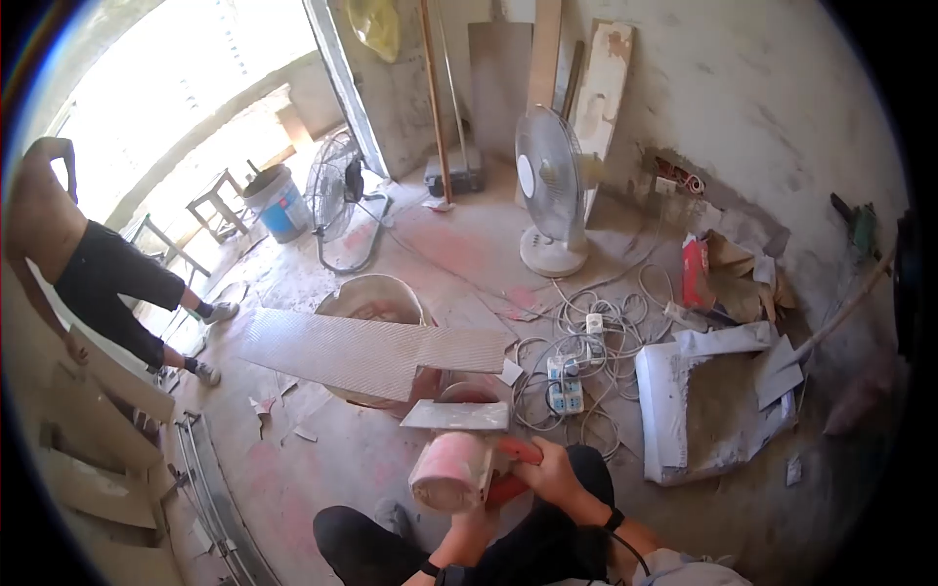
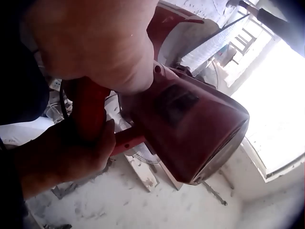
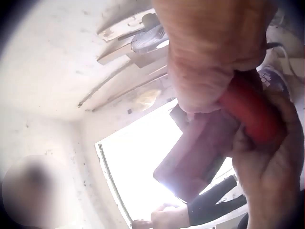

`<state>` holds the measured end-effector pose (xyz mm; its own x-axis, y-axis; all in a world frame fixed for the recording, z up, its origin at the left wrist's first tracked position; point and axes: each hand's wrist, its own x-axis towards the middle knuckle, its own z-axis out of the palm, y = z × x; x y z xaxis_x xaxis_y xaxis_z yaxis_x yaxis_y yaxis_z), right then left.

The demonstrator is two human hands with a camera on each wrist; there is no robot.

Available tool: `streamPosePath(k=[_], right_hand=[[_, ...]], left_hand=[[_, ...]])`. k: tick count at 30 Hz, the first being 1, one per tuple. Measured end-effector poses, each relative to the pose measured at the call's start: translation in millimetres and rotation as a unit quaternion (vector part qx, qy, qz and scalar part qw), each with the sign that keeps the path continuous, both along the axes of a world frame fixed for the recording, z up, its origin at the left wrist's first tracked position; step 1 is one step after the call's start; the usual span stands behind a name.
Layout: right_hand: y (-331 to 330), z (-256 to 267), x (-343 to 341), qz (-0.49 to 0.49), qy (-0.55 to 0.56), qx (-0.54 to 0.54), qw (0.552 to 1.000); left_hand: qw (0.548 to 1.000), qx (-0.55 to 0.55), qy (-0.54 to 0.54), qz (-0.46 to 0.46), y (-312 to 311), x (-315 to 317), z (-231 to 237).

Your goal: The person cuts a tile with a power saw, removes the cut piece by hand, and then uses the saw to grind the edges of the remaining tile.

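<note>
Both hands hold a red handheld circular saw (image 1: 454, 471) over the lap. My right hand (image 1: 549, 472) grips its red rear handle (image 3: 255, 112). My left hand (image 1: 471, 532) holds the saw from below, close to the motor housing (image 2: 190, 126). The saw's flat metal base plate (image 1: 456, 415) faces forward, just short of a long ribbed panel (image 1: 342, 347). The panel has a step cut into its near edge and lies across a large round bucket (image 1: 376, 293). A second round container (image 1: 469, 392) shows partly behind the base plate.
Coiled cables and a power strip (image 1: 565, 384) lie right of the panel. A white fan (image 1: 552, 186) and a black fan (image 1: 337, 190) stand ahead. A torn white box (image 1: 664, 415) is at right. Another person (image 1: 107, 264) stands at left. Metal rails (image 1: 210, 493) lie on the floor.
</note>
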<state>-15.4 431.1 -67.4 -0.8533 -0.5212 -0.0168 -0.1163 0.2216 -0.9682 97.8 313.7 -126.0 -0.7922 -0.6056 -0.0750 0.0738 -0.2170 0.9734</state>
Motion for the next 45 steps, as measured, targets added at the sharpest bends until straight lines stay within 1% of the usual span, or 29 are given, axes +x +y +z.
streamPosePath(k=[2,3,4,6,8,9,11,12,14,16,18,21,23,26,32,35,38,41,45], right_hand=[[-6.4,-7.8,-9.4,0.004,-0.023,-0.012,1.000],[-10.9,-5.5,-16.2,0.005,-0.030,-0.021,0.999],[-13.7,-2.4,-20.5,0.004,-0.042,-0.027,0.999],[-18.7,-8.1,-29.3,0.003,-0.065,-0.045,0.997],[-18.6,-25.2,-36.1,0.005,-0.087,-0.065,0.994],[-17.1,-21.3,-34.5,0.005,-0.098,-0.057,0.994],[-19.2,-8.6,-31.5,0.002,-0.118,-0.050,0.992],[-21.3,-7.8,-28.6,-0.007,-0.128,-0.066,0.990],[-22.1,-10.7,-18.1,-0.028,-0.151,-0.097,0.983],[-21.4,-10.9,-14.4,-0.040,-0.185,-0.104,0.976],[-18.2,-7.5,-14.4,-0.047,-0.205,-0.106,0.972],[-17.3,-5.2,-14.9,-0.065,-0.220,-0.112,0.967],[-18.5,-7.6,-14.5,-0.086,-0.231,-0.124,0.961],[-16.0,-4.2,-11.3,-0.094,-0.172,-0.092,0.976],[-18.5,0.0,-9.2,-0.110,-0.195,-0.086,0.971],[-18.5,-17.9,-10.6,-0.113,-0.195,-0.078,0.971],[-25.6,-23.6,-9.4,-0.127,-0.211,-0.127,0.961],[-29.3,-17.7,-7.8,-0.139,-0.215,-0.118,0.959],[-29.8,-12.8,-9.4,-0.121,-0.205,-0.093,0.967]], left_hand=[[0.997,0.067,0.019,0.040,6.7,-2.3,1.5],[0.986,0.151,0.033,0.066,6.3,-12.0,13.2],[0.966,0.232,0.049,0.098,5.7,-21.9,24.7],[0.931,0.340,0.041,0.126,-2.0,-34.8,23.3],[0.926,0.350,0.024,0.141,-1.2,-40.7,50.0],[0.922,0.357,0.014,0.148,0.6,-40.4,57.5],[0.944,0.308,-0.026,0.119,-7.4,-37.8,54.9],[0.953,0.280,-0.045,0.104,-10.8,-37.4,53.0],[0.975,0.205,-0.014,0.088,-10.4,-33.1,45.4],[0.973,0.212,-0.016,0.086,-13.6,-32.1,36.4],[0.949,0.298,-0.045,0.098,-13.9,-36.5,29.2],[0.944,0.314,-0.038,0.092,-13.7,-42.0,31.5],[0.946,0.308,-0.033,0.101,-13.0,-44.6,30.3],[0.949,0.301,-0.035,0.090,-12.9,-43.2,24.6],[0.949,0.305,-0.032,0.079,-15.7,-44.8,25.9],[0.951,0.297,-0.016,0.082,-17.2,-46.7,25.7],[0.953,0.292,-0.016,0.081,-21.9,-45.4,25.2],[0.953,0.292,-0.013,0.084,-23.8,-46.0,25.1],[0.953,0.290,-0.008,0.091,-25.1,-46.0,13.9]])
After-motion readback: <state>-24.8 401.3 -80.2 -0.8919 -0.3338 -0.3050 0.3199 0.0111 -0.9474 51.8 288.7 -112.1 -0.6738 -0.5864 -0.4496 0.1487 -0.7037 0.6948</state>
